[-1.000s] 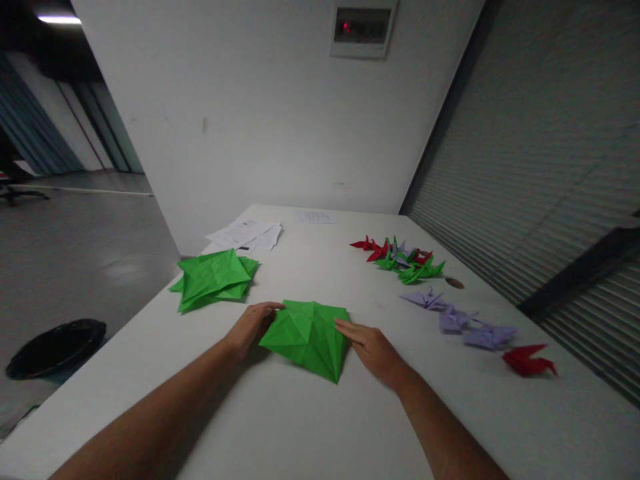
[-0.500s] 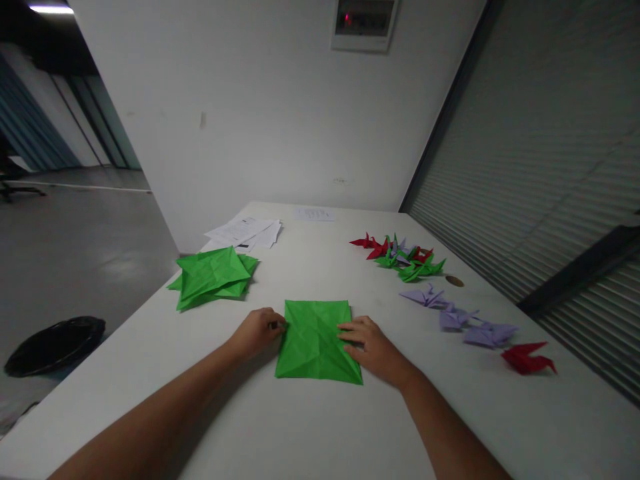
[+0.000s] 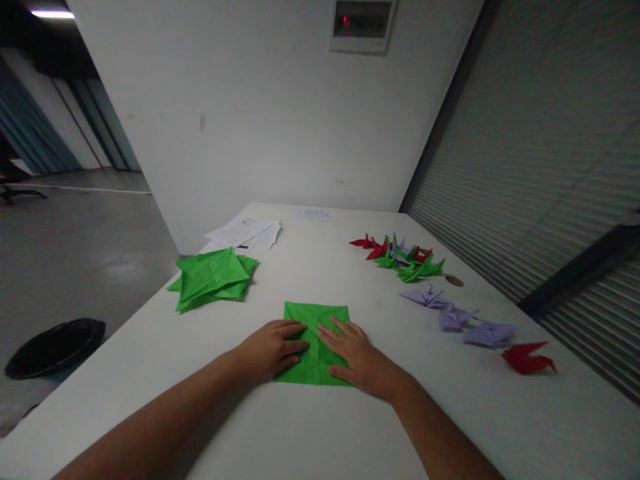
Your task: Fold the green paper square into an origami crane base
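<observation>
A square green sheet of origami paper (image 3: 314, 363), marked with crease lines, lies on the white table in front of me. My left hand (image 3: 277, 347) rests flat on its left side with the fingers stretched toward the middle. On the right side of the sheet lies my right hand (image 3: 354, 350), fingers spread and palm down. Both hands cover parts of the paper's side edges. To the left sits a loose stack of creased green paper sheets (image 3: 215, 275).
Folded paper cranes in red, green and purple (image 3: 407, 257) cluster at the back right. Purple cranes (image 3: 453, 317) and a red crane (image 3: 527, 358) line the right side. Printed papers (image 3: 245, 232) lie at the back left. A black-lined bin (image 3: 55, 347) stands on the floor.
Both hands have moved inward from the sheet's side edges onto its surface. The left fingers, curled at the edge before, are now stretched out flat.
</observation>
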`<state>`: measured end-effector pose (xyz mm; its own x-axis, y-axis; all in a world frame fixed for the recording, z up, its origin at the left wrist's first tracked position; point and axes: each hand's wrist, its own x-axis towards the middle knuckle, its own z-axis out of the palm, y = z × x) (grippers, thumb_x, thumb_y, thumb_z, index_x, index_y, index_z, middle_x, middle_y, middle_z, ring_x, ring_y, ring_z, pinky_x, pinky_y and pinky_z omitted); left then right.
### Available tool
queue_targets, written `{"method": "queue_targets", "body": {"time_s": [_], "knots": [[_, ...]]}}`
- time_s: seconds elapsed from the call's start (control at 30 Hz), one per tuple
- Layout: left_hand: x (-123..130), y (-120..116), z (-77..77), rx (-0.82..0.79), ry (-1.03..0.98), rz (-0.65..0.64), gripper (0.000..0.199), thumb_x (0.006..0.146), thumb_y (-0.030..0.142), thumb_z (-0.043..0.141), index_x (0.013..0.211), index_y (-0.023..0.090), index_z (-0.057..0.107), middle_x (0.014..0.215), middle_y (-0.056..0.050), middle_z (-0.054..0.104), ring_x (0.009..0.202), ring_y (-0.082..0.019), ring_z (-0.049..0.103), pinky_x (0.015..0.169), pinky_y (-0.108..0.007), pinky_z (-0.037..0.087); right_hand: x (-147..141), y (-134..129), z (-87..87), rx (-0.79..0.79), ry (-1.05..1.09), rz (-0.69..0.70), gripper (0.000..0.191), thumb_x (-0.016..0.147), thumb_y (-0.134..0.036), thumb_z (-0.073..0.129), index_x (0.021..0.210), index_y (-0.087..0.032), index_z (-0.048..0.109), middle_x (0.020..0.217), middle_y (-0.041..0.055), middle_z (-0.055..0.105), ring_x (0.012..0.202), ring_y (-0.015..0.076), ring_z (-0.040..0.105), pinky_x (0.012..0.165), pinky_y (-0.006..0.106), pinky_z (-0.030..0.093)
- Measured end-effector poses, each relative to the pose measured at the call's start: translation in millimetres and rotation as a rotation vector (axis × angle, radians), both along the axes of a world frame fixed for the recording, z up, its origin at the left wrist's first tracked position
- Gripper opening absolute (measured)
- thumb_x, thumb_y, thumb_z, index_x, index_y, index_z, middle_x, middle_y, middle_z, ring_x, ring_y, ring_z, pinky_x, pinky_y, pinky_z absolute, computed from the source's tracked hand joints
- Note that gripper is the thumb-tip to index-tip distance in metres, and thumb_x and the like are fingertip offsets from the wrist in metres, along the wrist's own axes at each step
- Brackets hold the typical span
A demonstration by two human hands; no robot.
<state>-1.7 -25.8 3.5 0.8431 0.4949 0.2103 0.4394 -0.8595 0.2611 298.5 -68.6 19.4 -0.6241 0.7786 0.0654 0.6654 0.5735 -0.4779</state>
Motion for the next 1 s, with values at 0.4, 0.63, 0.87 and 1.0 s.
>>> {"method": "queue_targets", "body": {"time_s": [0.4,0.63,0.87,1.0], "knots": [[-8,8,3.9,-0.103,-0.068,-0.005,0.048,0.093,0.037,0.070,0.139,0.022,0.067,0.151,-0.017,0.057,0.140,-0.035,0.054,0.118,-0.048,0.045,20,5,-7.7,-0.028,0.101,-0.089,0.059,0.087,-0.037,0.080,0.143,-0.030,0.063,0.157,0.0088,0.053,0.149,0.0325,0.043,0.125,0.054,0.031],[-11,14,0.4,-0.063,-0.139,0.296,0.055,0.088,0.047,0.075,0.135,0.020,0.067,0.139,-0.018,0.064,0.128,-0.035,0.060,0.111,-0.050,0.047,19,11,-7.6,0.178,0.042,-0.381,0.056,0.078,-0.032,0.086,0.131,-0.022,0.071,0.124,0.0154,0.068,0.115,0.0340,0.060,0.104,0.051,0.050],[-10,15,-3.7,-0.061,-0.003,0.397,0.057,0.082,0.047,0.081,0.132,0.023,0.070,0.146,-0.018,0.059,0.132,-0.040,0.054,0.109,-0.056,0.044,14,15,-23.9,0.047,0.184,-0.425,0.063,0.074,-0.021,0.084,0.133,-0.015,0.065,0.116,0.0144,0.067,0.109,0.0306,0.062,0.101,0.047,0.051],[-11,15,-6.4,-0.053,0.008,0.397,0.053,0.084,0.052,0.078,0.131,0.027,0.072,0.147,-0.016,0.058,0.133,-0.039,0.053,0.109,-0.054,0.044,15,18,-32.2,-0.021,0.358,-0.452,0.067,0.072,-0.018,0.079,0.137,-0.018,0.060,0.109,0.0095,0.067,0.101,0.0268,0.064,0.096,0.045,0.053]]}}
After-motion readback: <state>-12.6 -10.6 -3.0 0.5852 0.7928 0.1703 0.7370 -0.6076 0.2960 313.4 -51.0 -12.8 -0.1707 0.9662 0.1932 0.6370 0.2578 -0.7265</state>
